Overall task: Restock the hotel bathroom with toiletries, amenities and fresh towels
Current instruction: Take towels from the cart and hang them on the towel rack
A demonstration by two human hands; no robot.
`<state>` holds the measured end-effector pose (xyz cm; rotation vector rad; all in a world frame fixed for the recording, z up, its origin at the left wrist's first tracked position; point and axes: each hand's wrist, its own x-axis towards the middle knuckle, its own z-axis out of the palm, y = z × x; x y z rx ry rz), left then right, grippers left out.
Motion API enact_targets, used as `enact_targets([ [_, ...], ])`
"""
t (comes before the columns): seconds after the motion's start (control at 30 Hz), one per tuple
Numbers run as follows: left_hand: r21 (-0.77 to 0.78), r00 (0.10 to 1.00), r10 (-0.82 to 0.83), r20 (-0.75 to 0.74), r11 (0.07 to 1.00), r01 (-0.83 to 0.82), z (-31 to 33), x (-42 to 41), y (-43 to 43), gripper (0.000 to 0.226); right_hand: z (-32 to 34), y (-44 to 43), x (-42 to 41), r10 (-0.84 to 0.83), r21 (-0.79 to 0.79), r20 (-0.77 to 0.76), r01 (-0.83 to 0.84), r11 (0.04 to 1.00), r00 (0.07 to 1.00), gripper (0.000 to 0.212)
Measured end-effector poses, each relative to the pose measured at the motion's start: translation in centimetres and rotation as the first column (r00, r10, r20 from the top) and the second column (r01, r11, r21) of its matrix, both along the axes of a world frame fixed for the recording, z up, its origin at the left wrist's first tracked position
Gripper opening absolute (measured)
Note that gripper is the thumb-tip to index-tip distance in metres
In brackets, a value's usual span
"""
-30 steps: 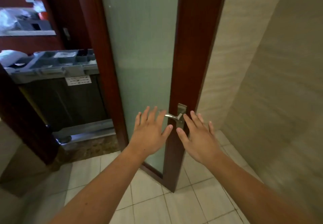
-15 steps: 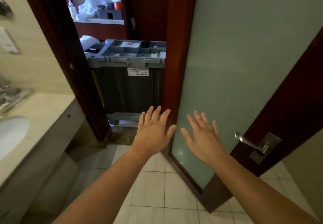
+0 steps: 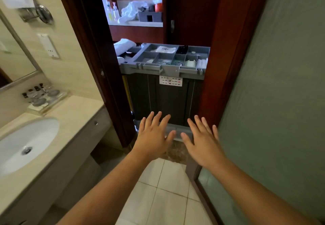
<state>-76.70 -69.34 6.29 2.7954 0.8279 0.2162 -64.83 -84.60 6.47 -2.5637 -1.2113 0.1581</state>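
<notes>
A grey housekeeping cart (image 3: pixel 165 91) stands just outside the bathroom doorway. Its top tray (image 3: pixel 163 67) is split into compartments holding small packets and toiletries. White folded linen (image 3: pixel 124 45) lies at the cart's left end. My left hand (image 3: pixel 154 137) and my right hand (image 3: pixel 202 140) are stretched out side by side in front of me, palms down, fingers spread, holding nothing. Both hover above the threshold, short of the cart. On the vanity counter (image 3: pixel 73 112) at left sits a clear tray of small bottles (image 3: pixel 42 96).
A white sink (image 3: pixel 26 144) is set into the counter at lower left, a mirror (image 3: pixel 10 63) above it. The frosted glass door (image 3: pixel 281 101) stands open along my right. A dark wood door frame (image 3: pixel 98 63) borders the opening. A shelf with bottles and bags (image 3: pixel 135 13) is behind the cart.
My view has swung left from the door and its handle to the doorway, bringing the cart, counter and sink into sight. Both hands stay open and outstretched.
</notes>
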Motion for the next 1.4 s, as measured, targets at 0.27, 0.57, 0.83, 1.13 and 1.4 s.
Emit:
enact_targets([
  [0.27,-0.054,0.992,0.122,-0.035,0.991,-0.124,-0.8,5.2,7.1,0.068,-1.4,8.7,7.4,0.097,-0.041,-0.03,-0.098,0.994,0.995,0.07],
  [0.57,-0.084,0.981,0.192,-0.037,0.977,-0.195,-2.8,9.6,18.0,0.069,-3.5,19.8,12.3,0.169,-0.038,-0.06,-0.172,0.984,0.984,0.069],
  [0.83,-0.117,0.987,0.158,-0.013,0.98,-0.158,-5.0,14.7,31.9,0.068,-5.3,33.5,17.1,0.134,-0.106,-0.068,-0.141,0.984,0.989,0.068],
  [1.13,-0.149,0.99,0.133,0.037,0.981,-0.126,-4.7,18.4,45.6,0.067,-5.3,45.9,20.5,0.105,-0.121,-0.081,-0.115,0.986,0.991,0.068],
  [1.4,-0.147,0.983,0.174,0.06,0.975,-0.164,-5.6,23.0,53.8,0.066,-5.7,53.6,25.9,0.108,-0.095,-0.081,-0.115,0.989,0.991,0.068],
])
